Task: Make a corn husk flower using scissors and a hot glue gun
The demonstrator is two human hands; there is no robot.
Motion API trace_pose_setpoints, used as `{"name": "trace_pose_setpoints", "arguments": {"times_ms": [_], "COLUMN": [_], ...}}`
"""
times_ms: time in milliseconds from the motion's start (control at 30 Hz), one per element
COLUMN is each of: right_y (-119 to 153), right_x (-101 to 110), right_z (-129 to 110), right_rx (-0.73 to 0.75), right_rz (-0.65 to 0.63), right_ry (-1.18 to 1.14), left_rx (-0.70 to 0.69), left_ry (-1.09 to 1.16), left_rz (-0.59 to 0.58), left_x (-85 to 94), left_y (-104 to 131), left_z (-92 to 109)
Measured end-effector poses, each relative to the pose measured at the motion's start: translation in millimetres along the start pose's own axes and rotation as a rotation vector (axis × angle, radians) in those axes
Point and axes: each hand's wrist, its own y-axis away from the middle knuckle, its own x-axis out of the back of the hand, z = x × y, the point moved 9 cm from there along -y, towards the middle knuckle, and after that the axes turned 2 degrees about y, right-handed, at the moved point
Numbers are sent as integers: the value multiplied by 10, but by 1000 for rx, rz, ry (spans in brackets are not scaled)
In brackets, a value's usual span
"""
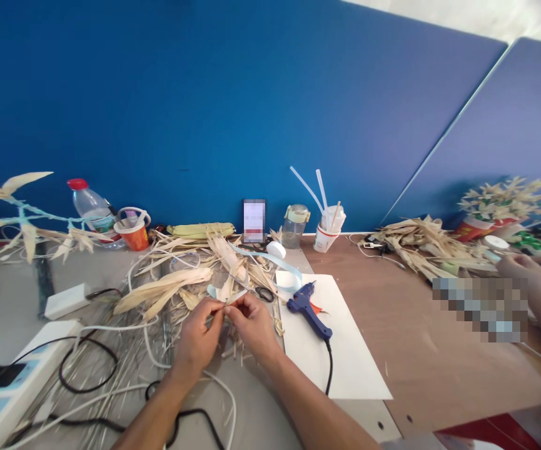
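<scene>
My left hand (199,334) and my right hand (255,326) meet over the table, fingertips pinched together. Between them is a small pale strip of corn husk (237,295), mostly covered by the fingers. Just beyond lies a heap of dried corn husks (164,290), reaching back toward the wall. A pale blue ribbon (293,275) curls over the heap's right side. To the right of my hands, a blue glue gun (310,311) rests on a white sheet of paper (354,369).
Left are a power strip (30,362), tangled cables, thin wires and a husk-leaf branch (30,209). Along the blue partition stand a bottle (92,209), paper cups (326,239), a phone (254,220) and a jar (294,226). A co-worker's hands (528,275) are at right.
</scene>
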Motion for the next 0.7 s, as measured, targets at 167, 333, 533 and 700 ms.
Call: {"name": "trace_pose_setpoints", "arguments": {"times_ms": [167,333,533,700], "right_y": [-14,-17,-9,-10], "right_x": [20,30,2,17], "right_z": [13,-20,-13,18], "right_rx": [5,8,-15,-37], "right_rz": [15,15,-9,5], "right_ry": [37,45,22,38], "left_rx": [1,233,319,220], "left_ry": [44,180,300,243], "left_rz": [-8,13,-52,-48], "left_x": [-24,-74,-156,-128], "left_y": [2,37,18,4], "left_z": [2,-245,-292,-227]}}
